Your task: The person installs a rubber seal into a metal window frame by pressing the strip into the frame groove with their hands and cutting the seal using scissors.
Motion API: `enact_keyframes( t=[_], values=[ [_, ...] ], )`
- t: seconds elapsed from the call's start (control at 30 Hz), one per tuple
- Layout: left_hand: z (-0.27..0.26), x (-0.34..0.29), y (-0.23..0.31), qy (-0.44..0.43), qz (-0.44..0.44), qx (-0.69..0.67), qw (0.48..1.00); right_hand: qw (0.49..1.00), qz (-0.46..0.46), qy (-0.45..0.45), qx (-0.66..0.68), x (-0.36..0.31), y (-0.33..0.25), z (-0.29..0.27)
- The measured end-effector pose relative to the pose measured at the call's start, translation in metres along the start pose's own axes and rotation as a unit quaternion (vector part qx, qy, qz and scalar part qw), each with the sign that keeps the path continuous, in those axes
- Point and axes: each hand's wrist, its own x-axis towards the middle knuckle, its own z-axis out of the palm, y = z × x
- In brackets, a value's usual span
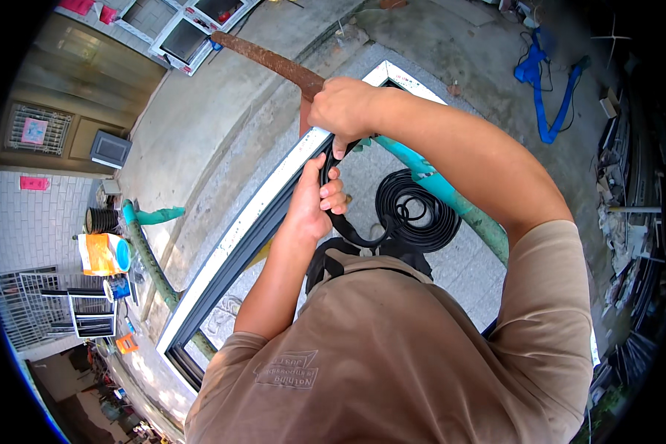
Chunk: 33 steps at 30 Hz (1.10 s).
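Note:
A white window frame (238, 228) with dark grooves lies in front of me, raised above the concrete. Against the inner side of its far left rail, my left hand (311, 201) closes round a black rubber strip (357, 235). The strip runs down from that hand to a large loose coil (419, 222) inside the frame's outline. Just above the left hand, my right hand (348, 107) curls over the rail near the far corner. One of its digits points down onto the strip; its other fingertips are partly hidden.
Green-wrapped supports (451, 194) pass beneath the frame; another green pipe (152, 259) stands left. A rusty metal bar (263, 58) juts out beyond my right hand. Blue straps (544, 89) lie far right. An orange-and-white bag (100, 254) and buckets stand left, window sashes (185, 43) at the back.

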Motion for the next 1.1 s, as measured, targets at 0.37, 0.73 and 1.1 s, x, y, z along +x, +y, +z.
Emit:
enact_keyframes(
  t=[0.37, 0.73, 1.1],
  values=[
    [-0.001, -0.001, -0.003, 0.014, 0.025, 0.002, 1.0, 0.877, 0.113, 0.462, 0.075, -0.04, -0.083, 0.059],
    [-0.009, 0.003, 0.004, -0.021, -0.001, 0.004, 1.0, 0.548, 0.062, 0.276, 0.787, -0.04, -0.162, 0.17],
    [-0.004, -0.026, -0.022, 0.095, 0.213, 0.467, 0.853, 0.54, 0.178, 0.169, 0.805, -0.051, -0.176, 0.19]
  ],
)
